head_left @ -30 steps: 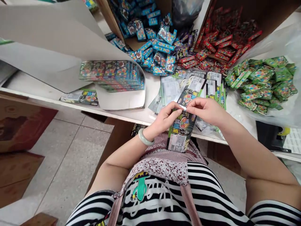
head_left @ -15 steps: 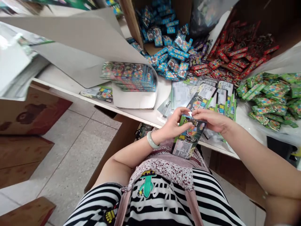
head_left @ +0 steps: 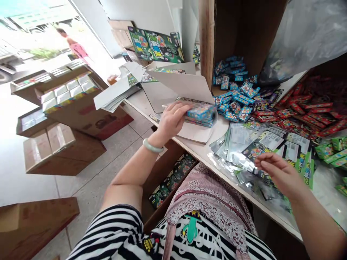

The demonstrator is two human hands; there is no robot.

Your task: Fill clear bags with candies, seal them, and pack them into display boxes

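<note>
My left hand (head_left: 172,120) reaches out over the open white carton. Its fingers curl round the left end of a wrapped pack of small blue boxes (head_left: 200,110), at the top of a stack of similar packs. The hand hides part of that stack. My right hand (head_left: 280,174) hovers above the flat printed plastic bags (head_left: 267,142), thumb and fingertips drawn together. Whatever lies between those fingertips is too small to make out. Clear bags with white labels and black-green print spread beneath it on the table.
Loose blue boxes (head_left: 240,101) and red boxes (head_left: 311,108) are heaped at the back, spilling from cartons. Green boxes (head_left: 336,150) lie far right. Below the table edge, an open carton holds dark printed packs (head_left: 173,177). Brown cartons (head_left: 48,144) stand on the floor at left. A person (head_left: 77,48) is outside.
Both hands were together on a dark printed pack before my body. They have separated: the left went leftward to the stack, the right stayed over the bags. The view has turned left.
</note>
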